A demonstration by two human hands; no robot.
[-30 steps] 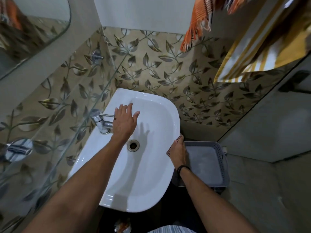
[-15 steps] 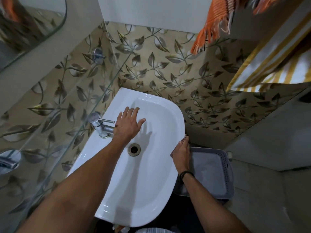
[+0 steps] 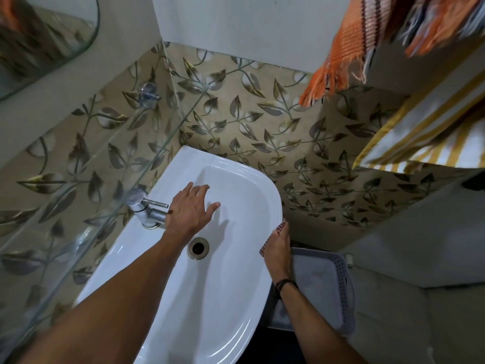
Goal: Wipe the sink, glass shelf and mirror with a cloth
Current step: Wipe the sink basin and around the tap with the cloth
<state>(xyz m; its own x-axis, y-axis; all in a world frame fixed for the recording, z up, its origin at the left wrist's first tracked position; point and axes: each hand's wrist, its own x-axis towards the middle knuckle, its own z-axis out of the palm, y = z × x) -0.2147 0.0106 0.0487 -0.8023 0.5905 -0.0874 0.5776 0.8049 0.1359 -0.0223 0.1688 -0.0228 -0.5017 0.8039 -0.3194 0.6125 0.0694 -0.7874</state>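
The white sink [image 3: 225,306] fills the middle of the view, its drain [image 3: 198,248] near the centre. My left hand [image 3: 190,210] hovers flat over the basin with fingers spread, just right of the chrome tap [image 3: 145,207]. My right hand [image 3: 279,249] rests at the sink's right rim and holds a red-checked cloth [image 3: 278,228] against the edge. The glass shelf [image 3: 78,206] runs along the left wall above the tap. A corner of the mirror [image 3: 44,35] shows at the top left.
A grey plastic basket [image 3: 325,287] sits on the floor right of the sink. An orange fringed towel [image 3: 338,56] and a yellow-striped towel [image 3: 430,137] hang at the upper right. Leaf-patterned tiles cover both walls; a chrome shelf bracket [image 3: 148,94] sticks out.
My left hand has slid slightly right over the basin, away from the tap handle. The right hand with the cloth stays at the sink's right rim. The view has tilted a little.
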